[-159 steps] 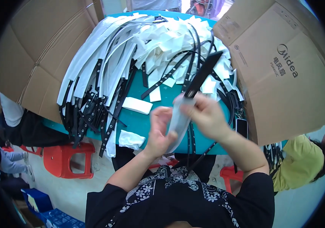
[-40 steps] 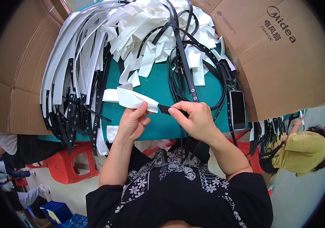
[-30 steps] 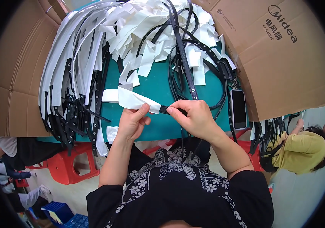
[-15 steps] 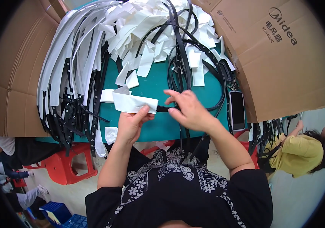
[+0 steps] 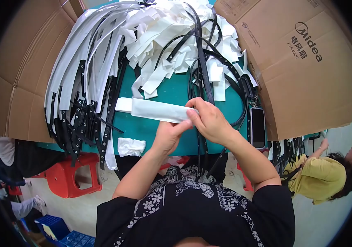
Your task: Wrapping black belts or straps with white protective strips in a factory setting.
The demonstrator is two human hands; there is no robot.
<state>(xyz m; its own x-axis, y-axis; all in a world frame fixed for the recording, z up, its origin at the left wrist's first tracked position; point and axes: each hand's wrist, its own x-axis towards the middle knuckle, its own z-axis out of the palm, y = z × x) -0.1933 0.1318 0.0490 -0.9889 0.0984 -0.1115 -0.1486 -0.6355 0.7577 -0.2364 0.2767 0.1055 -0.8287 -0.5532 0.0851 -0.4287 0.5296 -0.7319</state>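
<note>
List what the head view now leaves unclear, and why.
In the head view:
Left hand: most fingers hidden beneath the white strip.
Strip's right end: covered by right hand.
White pile: far end cut off by top edge.
Co-worker's hand: too small to tell what it holds.

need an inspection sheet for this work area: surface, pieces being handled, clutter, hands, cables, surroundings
surface: teal tabletop, bare around the middle, covered toward the far side
pieces handled: white strip, held roughly crosswise; whether a strap is inside can't be told
clutter: heaped white strips at the far side; bundle of white-wrapped black eyelet straps at left; crumpled white wad; phone at right
left hand: at the strip's right end, thumb along its near edge
right hand: gripping that same end
cables: nothing seen; the looped black lengths are straps
surroundings: cardboard at left and right; red stool; person in yellow
</note>
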